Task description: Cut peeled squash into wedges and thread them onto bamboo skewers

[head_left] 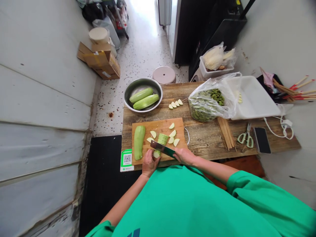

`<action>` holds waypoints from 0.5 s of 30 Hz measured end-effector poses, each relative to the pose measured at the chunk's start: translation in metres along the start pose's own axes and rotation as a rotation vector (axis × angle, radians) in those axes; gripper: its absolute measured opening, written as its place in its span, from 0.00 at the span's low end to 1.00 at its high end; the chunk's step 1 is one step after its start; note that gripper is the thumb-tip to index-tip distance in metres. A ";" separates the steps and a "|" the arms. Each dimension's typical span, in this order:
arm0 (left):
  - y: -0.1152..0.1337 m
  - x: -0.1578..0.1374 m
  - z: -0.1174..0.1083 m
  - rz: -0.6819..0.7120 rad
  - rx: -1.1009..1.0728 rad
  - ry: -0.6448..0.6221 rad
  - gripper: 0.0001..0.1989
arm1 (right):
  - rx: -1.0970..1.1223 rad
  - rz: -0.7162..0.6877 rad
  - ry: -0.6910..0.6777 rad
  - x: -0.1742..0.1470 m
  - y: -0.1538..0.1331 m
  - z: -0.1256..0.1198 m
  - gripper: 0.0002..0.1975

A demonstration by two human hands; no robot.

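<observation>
My right hand [184, 155] is wrapped round the handle of a knife [163, 148], whose blade points left over the cutting board [160, 124]. Under the blade's near side, my left hand [149, 162] grips the end piece of a zucchini [156, 153]. Beyond the blade stands a row of zucchini slices [163, 138], still close together. Several half-round pieces lie loose around it, among them one zucchini piece [176, 142] at the right. A whole zucchini [139, 141] rests lengthwise along the board's left side.
A steel bowl [128, 104] holds two zucchinis. Skewered slices [175, 104] lie behind the board. To the right are a bag of green vegetables [204, 105], a white tray [259, 98], bamboo skewers [225, 133], scissors [245, 136] and a phone [262, 140]. A payment-code card [127, 160] sits front left.
</observation>
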State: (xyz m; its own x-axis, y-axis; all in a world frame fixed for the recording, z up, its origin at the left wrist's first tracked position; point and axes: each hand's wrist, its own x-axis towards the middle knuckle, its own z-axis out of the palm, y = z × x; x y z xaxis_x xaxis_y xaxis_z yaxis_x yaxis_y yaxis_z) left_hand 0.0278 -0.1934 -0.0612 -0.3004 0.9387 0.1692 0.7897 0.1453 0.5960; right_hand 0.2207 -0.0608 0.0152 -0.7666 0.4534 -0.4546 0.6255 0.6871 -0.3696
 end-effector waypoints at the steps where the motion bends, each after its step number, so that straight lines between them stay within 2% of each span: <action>1: 0.001 0.003 0.003 0.008 0.000 -0.001 0.20 | -0.005 0.001 0.027 -0.001 0.001 -0.001 0.12; 3: 0.003 0.008 0.005 0.039 -0.014 0.005 0.17 | -0.022 0.005 0.088 -0.005 0.002 -0.002 0.12; 7: 0.001 0.014 -0.001 0.049 -0.060 0.013 0.18 | -0.085 0.015 0.205 -0.014 0.008 -0.004 0.15; 10: 0.000 0.012 -0.016 0.007 -0.099 0.023 0.17 | -0.138 0.030 0.277 -0.020 0.016 -0.007 0.15; 13: 0.007 0.013 -0.038 -0.075 -0.143 0.117 0.13 | -0.184 0.052 0.335 -0.024 0.025 -0.010 0.13; 15: 0.018 0.020 -0.050 -0.081 -0.125 0.167 0.13 | -0.211 0.058 0.361 -0.024 0.029 -0.012 0.11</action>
State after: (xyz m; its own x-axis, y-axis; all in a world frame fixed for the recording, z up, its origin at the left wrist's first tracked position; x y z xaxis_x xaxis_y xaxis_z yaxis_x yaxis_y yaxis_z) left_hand 0.0091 -0.1880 -0.0078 -0.4527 0.8591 0.2386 0.6905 0.1685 0.7035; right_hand 0.2556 -0.0450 0.0253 -0.7558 0.6390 -0.1430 0.6548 0.7385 -0.1606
